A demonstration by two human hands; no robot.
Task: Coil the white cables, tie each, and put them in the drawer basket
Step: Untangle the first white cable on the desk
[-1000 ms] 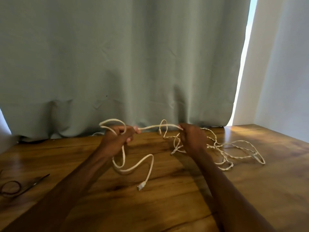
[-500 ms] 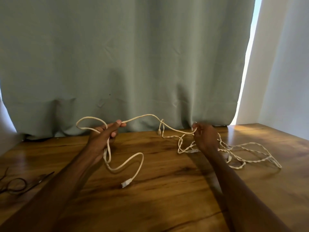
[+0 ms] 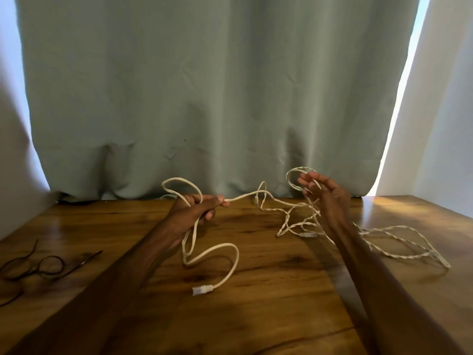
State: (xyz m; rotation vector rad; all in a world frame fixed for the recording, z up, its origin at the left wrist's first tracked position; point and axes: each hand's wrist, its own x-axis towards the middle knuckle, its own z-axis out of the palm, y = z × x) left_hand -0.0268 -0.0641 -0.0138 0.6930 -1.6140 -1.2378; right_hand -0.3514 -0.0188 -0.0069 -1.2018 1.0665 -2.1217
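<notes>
On the far side of the brown wooden surface [image 3: 256,316] hangs a big grey-green curtain [image 3: 204,85]. Its bottom edge comes down to the back of the wood. Bright daylight [image 3: 399,111] shines in a thin strip down the right side of the curtain, and a pale wall [image 3: 448,124] stands past it. The wood is shiny, with dark lines and a warm patch of sun in the far right corner.

Some thin dark wires [image 3: 48,263] lie flat in loops near the left edge, well apart from the white cables.

My left hand [image 3: 194,213] is closed tight round the thick white cable [image 3: 230,254]. My thumb and finger pinch it where it leaves my hand to the right. One loop sticks up above my hand. More of the cable hangs down from my hand in a big bend, and its plug [image 3: 202,290] lies on the wood near the middle, close to me.

My right hand [image 3: 325,193] is lifted above the surface, in front of the curtain. Its fingers are curled round a small loop of the thin white cable [image 3: 399,254]. This cable is twisted like a rope. Most of it lies in a messy heap on the wood under and beside my right arm, and one long loop runs out to the right.

Between my two hands the thick cable hangs in the air and runs over to the messy heap.
</notes>
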